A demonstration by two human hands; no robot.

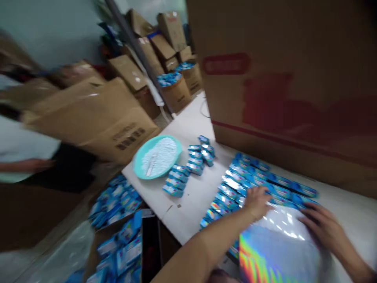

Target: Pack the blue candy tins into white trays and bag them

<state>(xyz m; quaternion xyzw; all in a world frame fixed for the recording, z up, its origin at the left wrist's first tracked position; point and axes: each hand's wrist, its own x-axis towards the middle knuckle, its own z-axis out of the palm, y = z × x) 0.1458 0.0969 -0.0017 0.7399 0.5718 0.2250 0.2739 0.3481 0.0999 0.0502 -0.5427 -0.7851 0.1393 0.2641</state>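
The head view shows a shiny, see-through plastic sheet (279, 251) at the lower right of the frame, smooth and thin, with white glints along its upper edge and rainbow streaks down its left side. It lies between the two hands, partly over rows of small blue boxes (229, 192), glossy and block-shaped, on a smooth white table (191, 200).

The person's left hand (255, 202) is at the sheet's upper left corner, its fingers bent, close together and reaching past the plastic onto the boxes; whether they pinch anything cannot be told. The right hand (328, 228) is at the sheet's upper right edge, fingers stretched and a little apart; its thumb is hidden, so its grip cannot be told either.

Near the centre stands a round teal bowl (138, 166) heaped with small white pieces (161, 155), beside a short cluster of boxes (196, 159). A big carton (265, 78) with red print fills the upper right. At the left edge, a co-worker's hand (39, 165) is near dark cloth-like material (70, 169).
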